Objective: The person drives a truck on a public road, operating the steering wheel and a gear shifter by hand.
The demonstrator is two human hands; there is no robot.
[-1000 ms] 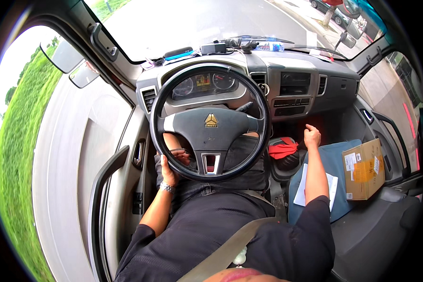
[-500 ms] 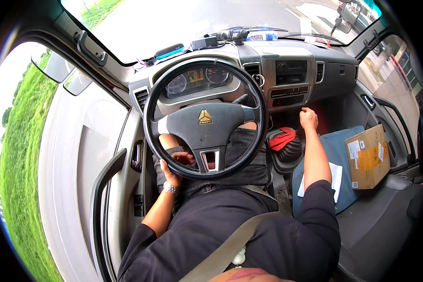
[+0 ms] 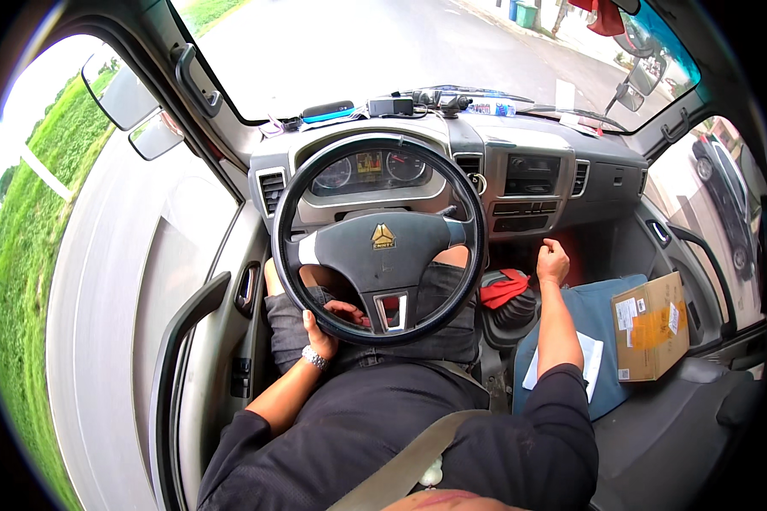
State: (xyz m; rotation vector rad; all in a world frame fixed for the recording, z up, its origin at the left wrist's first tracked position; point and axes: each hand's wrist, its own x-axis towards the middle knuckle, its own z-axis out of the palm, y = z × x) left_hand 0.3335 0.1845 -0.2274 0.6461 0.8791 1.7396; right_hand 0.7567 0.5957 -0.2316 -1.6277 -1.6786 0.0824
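Note:
I sit in a vehicle cab with my left hand (image 3: 320,336) wrapped round the lower left rim of the black steering wheel (image 3: 379,334). My right hand (image 3: 552,262) is closed on the gear lever, whose top it hides, right of the wheel; a red cloth (image 3: 503,288) lies over the lever's black boot (image 3: 513,315). Beside my right arm, white papers (image 3: 590,362) rest on a blue-grey pad (image 3: 581,307), with a taped cardboard box (image 3: 648,325) farther right.
The grey dashboard (image 3: 595,145) holds an instrument cluster, a black box (image 3: 390,106) and a blue-and-black item (image 3: 326,111). The left door handle (image 3: 189,341) is nearby. Outside are the road (image 3: 435,51), grass (image 3: 17,298), bins (image 3: 526,15) and a dark car (image 3: 723,200).
The cab sits lower in the view than half a second ago. Both hands keep their places on wheel and lever. Outside, a dark car now shows in the right window.

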